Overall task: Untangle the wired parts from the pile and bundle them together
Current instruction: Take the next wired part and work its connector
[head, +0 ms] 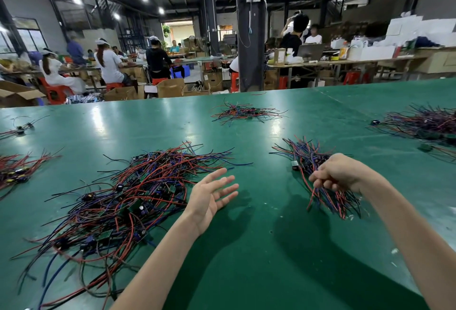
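A big tangled pile of wired parts (118,201), red, blue and black wires with small circuit boards, spreads over the left of the green table (246,248). My left hand (212,196) hovers just right of the pile, palm up, fingers spread, holding nothing. My right hand (338,174) is closed around a bundle of wired parts (311,159), gripping it near the middle. The bundle's wire ends fan out beyond the hand at the far side and hang below it toward me.
More wire piles lie on the table: a small one at the far centre (244,112), a larger one at the far right (424,124), and bundles at the left edge (17,171). Beyond the table's far edge, people work at benches among cardboard boxes.
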### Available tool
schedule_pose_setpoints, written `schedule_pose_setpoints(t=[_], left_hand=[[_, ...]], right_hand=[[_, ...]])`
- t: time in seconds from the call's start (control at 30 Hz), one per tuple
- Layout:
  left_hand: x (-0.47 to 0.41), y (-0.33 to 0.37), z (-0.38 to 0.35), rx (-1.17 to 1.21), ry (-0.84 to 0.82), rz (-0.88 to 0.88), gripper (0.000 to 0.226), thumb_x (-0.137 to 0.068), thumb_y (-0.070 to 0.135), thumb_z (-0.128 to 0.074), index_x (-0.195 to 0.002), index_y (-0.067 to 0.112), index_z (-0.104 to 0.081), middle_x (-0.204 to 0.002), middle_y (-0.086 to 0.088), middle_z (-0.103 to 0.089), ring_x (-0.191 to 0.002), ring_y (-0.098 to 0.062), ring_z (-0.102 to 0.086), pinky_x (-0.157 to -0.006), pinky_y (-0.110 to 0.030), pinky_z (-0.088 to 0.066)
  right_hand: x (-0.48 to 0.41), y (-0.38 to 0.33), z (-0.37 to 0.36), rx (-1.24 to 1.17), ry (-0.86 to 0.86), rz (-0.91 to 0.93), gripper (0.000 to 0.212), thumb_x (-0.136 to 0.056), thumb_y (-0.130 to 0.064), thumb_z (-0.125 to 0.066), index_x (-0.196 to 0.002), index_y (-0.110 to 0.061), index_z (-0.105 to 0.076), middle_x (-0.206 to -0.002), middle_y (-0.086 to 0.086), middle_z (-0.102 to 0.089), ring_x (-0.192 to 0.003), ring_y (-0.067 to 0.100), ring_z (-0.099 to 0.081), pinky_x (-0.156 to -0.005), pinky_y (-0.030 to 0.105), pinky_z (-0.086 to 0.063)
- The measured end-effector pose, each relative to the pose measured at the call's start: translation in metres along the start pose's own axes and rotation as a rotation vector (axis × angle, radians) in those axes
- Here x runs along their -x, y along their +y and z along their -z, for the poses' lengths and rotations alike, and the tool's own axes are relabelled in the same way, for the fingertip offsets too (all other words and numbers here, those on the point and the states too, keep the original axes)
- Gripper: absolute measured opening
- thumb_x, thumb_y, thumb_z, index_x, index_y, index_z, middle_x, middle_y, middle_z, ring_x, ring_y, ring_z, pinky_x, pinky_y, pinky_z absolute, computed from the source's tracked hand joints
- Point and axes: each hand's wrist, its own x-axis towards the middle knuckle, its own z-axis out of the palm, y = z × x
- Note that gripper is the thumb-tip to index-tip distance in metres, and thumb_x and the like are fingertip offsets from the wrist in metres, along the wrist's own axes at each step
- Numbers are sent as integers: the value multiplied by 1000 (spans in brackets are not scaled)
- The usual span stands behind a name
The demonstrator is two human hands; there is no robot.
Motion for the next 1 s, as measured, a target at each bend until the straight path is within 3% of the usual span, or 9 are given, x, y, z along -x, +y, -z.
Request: schedule_pose_setpoints(t=[0.2,0.3,0.37,0.47,0.53,0.6,0.7,0.83,1.0], left_hand=[[5,-4,-3,-155,52,-64,20,-92,-3,-51,-108,4,-61,-97,-16,-70,-80,-25,-69,-67,-28,-58],[7,-7,-5,-327,97,-132,17,-91,-4,-53,-104,2,-62,-92,-17,-69,-69,-20,-66,-63,-26,-57],[9,-9,-5,-472,119,-186,17,-91,-4,-54,-97,8,-63,-87,-14,-68,-64,-16,-63,-60,-27,-56],[10,-8,-1,-1021,243,-401,18,-89,3,-53,-91,17,-65,-80,-7,-69,-64,-17,-62,-65,-32,-55],[11,-1,5,-1426,411,-562,16,-88,12,-52,-95,18,-66,-82,-3,-70,-73,-22,-63,-65,-28,-46],[12,9,11,-1552,563,-629,17,-89,14,-51,-99,16,-64,-88,-3,-69,-84,-23,-61,-66,-28,-40],[11,26,26,-1642,733,-632,26,-84,6,-53,-108,11,-62,-104,-9,-63,-102,-25,-49,-83,-32,-41],[16,50,47,-1589,962,-617,33,-76,-3,-60,-107,8,-63,-106,-16,-59,-103,-29,-47,-87,-37,-37],[15,64,78,-1541,1071,-361,26,-94,20,-50,-110,5,-62,-111,-19,-61,-106,-34,-50,-89,-43,-38]], right_hand=[[3,2,-2,303,22,25,21,-88,5,-51,-68,2,-57,-58,14,-68,-28,10,-38,-31,12,-25],[-1,5,0,523,157,49,28,-87,-22,-63,-69,-1,-68,-64,10,-71,-45,16,-52,-45,19,-38],[-2,7,-2,647,351,56,38,-86,-40,-62,-70,-6,-67,-72,8,-71,-65,22,-60,-61,25,-45],[0,8,-13,686,635,168,32,-89,-36,-59,-79,-6,-62,-82,15,-63,-79,33,-59,-71,34,-46],[-1,9,-25,684,699,337,22,-90,-25,-55,-90,-5,-62,-92,18,-63,-86,37,-60,-73,39,-48],[-2,10,-39,678,669,507,14,-88,-15,-54,-92,-3,-61,-95,17,-60,-88,36,-57,-75,40,-46],[-2,13,-63,705,545,651,11,-84,-6,-55,-93,-3,-62,-96,15,-59,-94,33,-54,-82,38,-41],[2,18,-92,785,419,749,15,-81,-9,-54,-94,-10,-61,-96,7,-61,-97,26,-51,-86,35,-41],[7,23,-115,828,325,802,19,-78,-12,-50,-95,-14,-57,-94,2,-59,-95,22,-48,-85,31,-40]])
